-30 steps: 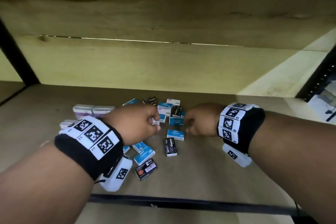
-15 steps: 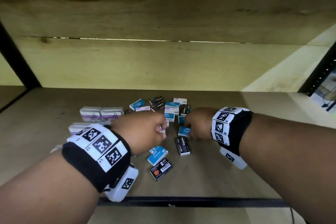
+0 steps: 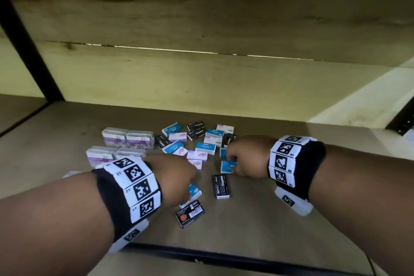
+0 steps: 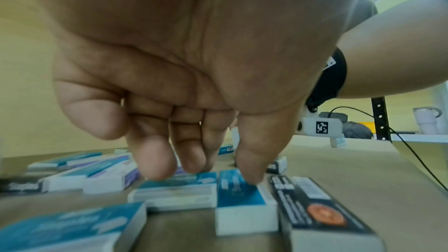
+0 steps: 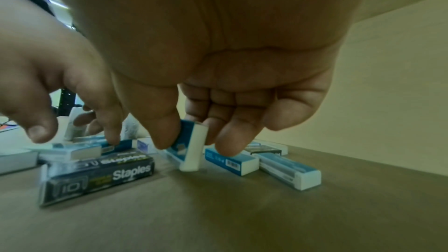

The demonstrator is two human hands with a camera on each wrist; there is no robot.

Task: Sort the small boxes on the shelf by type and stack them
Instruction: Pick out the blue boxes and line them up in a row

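Observation:
Small boxes lie scattered on the wooden shelf [image 3: 291,226]: blue ones [image 3: 205,147], purple-white ones [image 3: 197,155], and black Staples boxes [image 3: 220,186]. My right hand [image 3: 244,159] pinches a blue box [image 3: 227,166] between thumb and fingers. In the right wrist view this blue box [image 5: 194,150] stands tilted on one edge, in the pinch of my right hand [image 5: 194,141]. My left hand [image 3: 179,179] hovers over the nearer boxes. Its thumb tip touches a blue box [image 4: 240,189], and the fingers [image 4: 157,160] hang over another; the left hand [image 4: 218,171] grips nothing.
Clear plastic paper-clip cases [image 3: 127,140] sit in a block at the left. A black box with an orange seal [image 3: 190,214] lies nearest the shelf's dark front rail [image 3: 224,260]. A black upright [image 3: 26,40] stands at the left and a wooden back panel behind.
My left hand has dropped from the purple-white boxes toward the nearer blue ones. My right hand has closed on a blue box and tipped it up on edge.

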